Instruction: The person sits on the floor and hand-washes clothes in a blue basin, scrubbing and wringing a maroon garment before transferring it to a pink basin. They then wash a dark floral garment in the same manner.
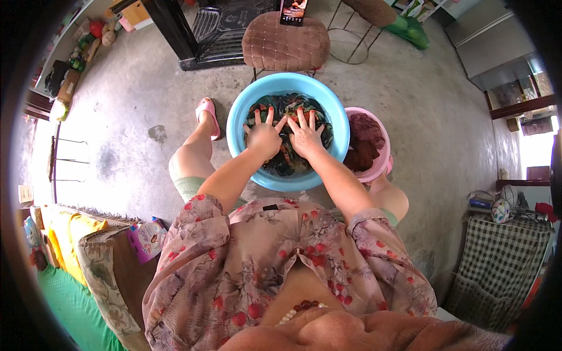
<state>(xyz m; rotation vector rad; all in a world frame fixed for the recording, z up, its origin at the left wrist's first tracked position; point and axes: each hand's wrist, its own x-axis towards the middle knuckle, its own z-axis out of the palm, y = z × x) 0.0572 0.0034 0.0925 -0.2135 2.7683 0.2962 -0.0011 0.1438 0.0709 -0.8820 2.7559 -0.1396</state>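
Note:
A blue plastic basin (288,184) stands on the floor before me. Dark patterned fabric (285,155) with orange and green patches lies wet in it, with water around its edge. My left hand (264,137) rests on the fabric in the left half of the basin, fingers spread. Beside it, my right hand (306,137) lies flat on the same fabric, fingers also spread. The two index fingers nearly meet. Neither hand is closed around anything. A pink basin (386,160) with dark red and brown cloth (367,131) is close against the blue one on the right.
A brown cushioned stool (281,46) bearing a phone (293,11) stands just beyond the basin. Behind it is a black metal stove base (228,30). A wire-legged stool (351,44) is further right. A checked cloth cover (505,254) hangs at lower right.

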